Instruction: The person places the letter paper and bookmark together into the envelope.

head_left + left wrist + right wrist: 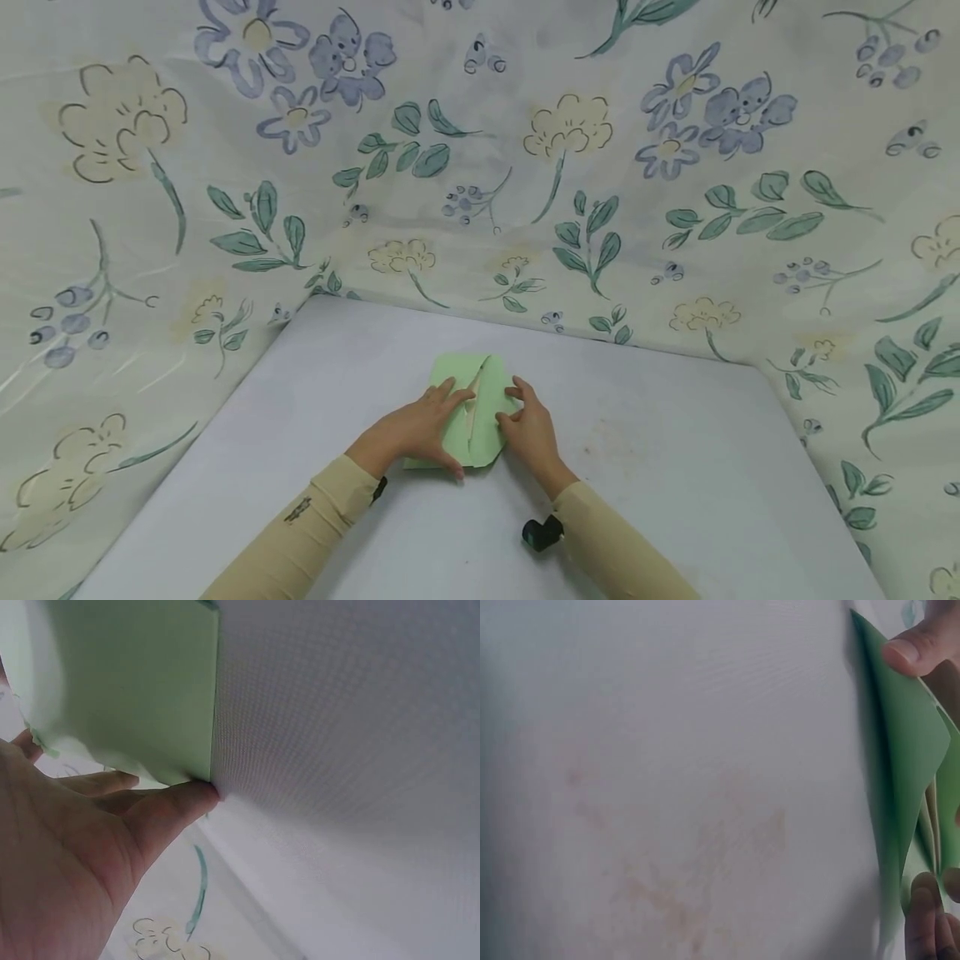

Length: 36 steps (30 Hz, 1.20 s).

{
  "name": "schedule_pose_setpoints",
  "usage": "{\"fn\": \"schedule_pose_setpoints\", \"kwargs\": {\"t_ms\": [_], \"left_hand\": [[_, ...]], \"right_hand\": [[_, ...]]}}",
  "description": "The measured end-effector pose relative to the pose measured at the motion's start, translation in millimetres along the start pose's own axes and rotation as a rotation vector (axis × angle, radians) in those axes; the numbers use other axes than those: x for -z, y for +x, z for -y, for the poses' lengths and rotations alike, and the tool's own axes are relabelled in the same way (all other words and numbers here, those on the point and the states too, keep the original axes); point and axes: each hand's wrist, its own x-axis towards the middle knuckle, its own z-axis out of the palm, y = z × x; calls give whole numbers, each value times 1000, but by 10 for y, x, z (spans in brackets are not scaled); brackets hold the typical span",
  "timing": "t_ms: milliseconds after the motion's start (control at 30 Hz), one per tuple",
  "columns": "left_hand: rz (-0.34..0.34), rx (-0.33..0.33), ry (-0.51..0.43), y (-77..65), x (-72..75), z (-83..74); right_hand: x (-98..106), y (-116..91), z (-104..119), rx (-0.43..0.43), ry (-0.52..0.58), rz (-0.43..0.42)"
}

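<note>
In the head view a folded light green paper (491,400) lies on the white table, its two flaps meeting at a gap along the middle with a pale inside showing. My left hand (420,427) rests on its left part with fingers spread, thumb at the near edge. In the left wrist view that thumb (176,810) touches a corner of the green paper (142,682). With bent fingers my right hand (531,429) holds the right edge. The right wrist view shows a raised green flap (907,742) and fingers (924,915) at its lower end.
The white table (660,500) carries faint brownish stains right of the paper. A floral-patterned sheet (480,167) hangs behind it and on both sides. A small black device (542,533) sits under the right wrist, another partly hidden by the left sleeve.
</note>
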Motion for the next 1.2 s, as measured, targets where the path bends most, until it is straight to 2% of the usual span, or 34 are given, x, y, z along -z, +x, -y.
{"fn": "schedule_pose_setpoints", "kwargs": {"t_ms": [400, 867, 1200], "left_hand": [[3, 6, 5, -31, 10, 0], [-12, 8, 37, -74, -38, 4], [-26, 67, 51, -91, -90, 2]], "right_hand": [[93, -24, -56, -58, -37, -43], [56, -36, -81, -69, -35, -50], [54, -52, -162, -63, -59, -44]]}}
